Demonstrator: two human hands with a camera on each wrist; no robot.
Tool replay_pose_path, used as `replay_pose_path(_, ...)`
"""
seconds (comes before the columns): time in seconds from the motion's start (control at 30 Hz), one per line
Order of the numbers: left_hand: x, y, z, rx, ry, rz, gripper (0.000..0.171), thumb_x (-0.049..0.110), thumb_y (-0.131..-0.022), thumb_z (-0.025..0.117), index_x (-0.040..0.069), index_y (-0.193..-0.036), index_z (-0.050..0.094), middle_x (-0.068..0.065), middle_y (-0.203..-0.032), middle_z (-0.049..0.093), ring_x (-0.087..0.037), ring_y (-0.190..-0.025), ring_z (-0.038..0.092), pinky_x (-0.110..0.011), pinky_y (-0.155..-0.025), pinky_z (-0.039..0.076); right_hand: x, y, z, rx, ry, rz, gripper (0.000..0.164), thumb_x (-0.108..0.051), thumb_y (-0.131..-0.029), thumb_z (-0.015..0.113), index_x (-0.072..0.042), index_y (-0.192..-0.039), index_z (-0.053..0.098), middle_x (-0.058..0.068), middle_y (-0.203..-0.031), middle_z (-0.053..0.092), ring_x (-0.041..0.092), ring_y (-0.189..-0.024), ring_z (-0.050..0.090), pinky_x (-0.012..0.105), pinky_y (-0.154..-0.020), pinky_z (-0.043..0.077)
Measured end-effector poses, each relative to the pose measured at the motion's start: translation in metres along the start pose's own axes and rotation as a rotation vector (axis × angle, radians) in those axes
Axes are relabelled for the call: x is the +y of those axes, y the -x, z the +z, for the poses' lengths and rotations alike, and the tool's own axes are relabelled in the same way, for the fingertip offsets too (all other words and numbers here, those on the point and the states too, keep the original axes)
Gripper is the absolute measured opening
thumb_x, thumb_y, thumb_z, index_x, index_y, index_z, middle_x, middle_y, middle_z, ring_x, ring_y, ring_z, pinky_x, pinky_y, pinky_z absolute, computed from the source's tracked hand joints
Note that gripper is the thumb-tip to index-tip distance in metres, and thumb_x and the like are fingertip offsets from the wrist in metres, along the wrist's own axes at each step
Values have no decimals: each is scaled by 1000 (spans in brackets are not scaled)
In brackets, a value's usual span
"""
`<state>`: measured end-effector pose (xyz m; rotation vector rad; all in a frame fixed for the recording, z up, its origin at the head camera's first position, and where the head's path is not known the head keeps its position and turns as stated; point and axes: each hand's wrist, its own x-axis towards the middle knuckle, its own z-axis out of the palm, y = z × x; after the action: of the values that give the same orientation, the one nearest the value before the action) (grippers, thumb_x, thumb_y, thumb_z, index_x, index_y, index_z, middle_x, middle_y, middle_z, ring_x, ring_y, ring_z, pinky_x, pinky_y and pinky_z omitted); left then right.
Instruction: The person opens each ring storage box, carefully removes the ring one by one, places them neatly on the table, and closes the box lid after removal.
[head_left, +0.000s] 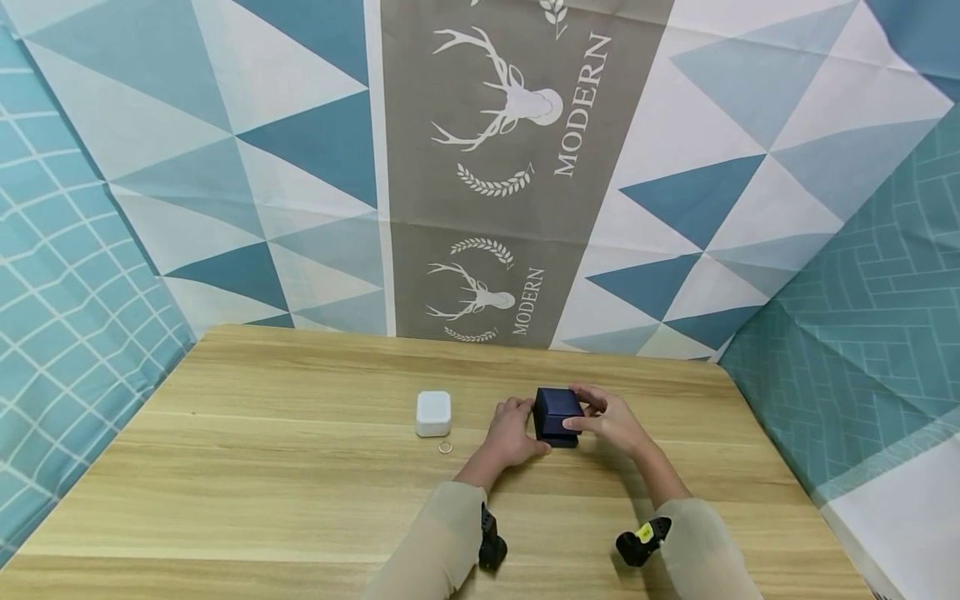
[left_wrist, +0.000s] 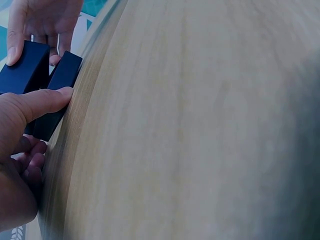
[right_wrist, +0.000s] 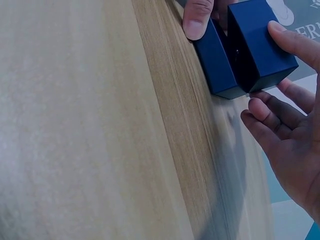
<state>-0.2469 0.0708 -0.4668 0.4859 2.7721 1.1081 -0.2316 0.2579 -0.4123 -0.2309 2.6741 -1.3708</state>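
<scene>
A small dark blue ring box (head_left: 557, 408) sits on the wooden table between my two hands. Its lid (right_wrist: 260, 45) is raised partway from the base (right_wrist: 217, 70), leaving a dark wedge-shaped gap; the inside is mostly hidden. My left hand (head_left: 512, 435) grips the base from the left, with the thumb (left_wrist: 57, 97) across it in the left wrist view. On the other side, my right hand (head_left: 611, 422) pinches the lid, thumb (right_wrist: 287, 37) on its face and fingers around its far side.
Left of my hands stands a small white box (head_left: 433, 412) with rounded corners. A thin ring (head_left: 446, 452) lies just in front of it. Patterned cloth (head_left: 480, 200) rises behind the wooden table (head_left: 262, 467), and blue-green cloths hang at both sides.
</scene>
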Motion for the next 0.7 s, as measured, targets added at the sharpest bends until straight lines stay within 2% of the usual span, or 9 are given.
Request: replay_pose_path(0.7,-1,1,-1,5,9,14,80,29,-71,80,-1,-137,44,-13,-130,49,-26,-116,42,-38,-100,41,0,-2,-1,-6,5,-22,62,-18,-81,69,1,-135,46,24,-122,57,25,-87,51,30,-74,40)
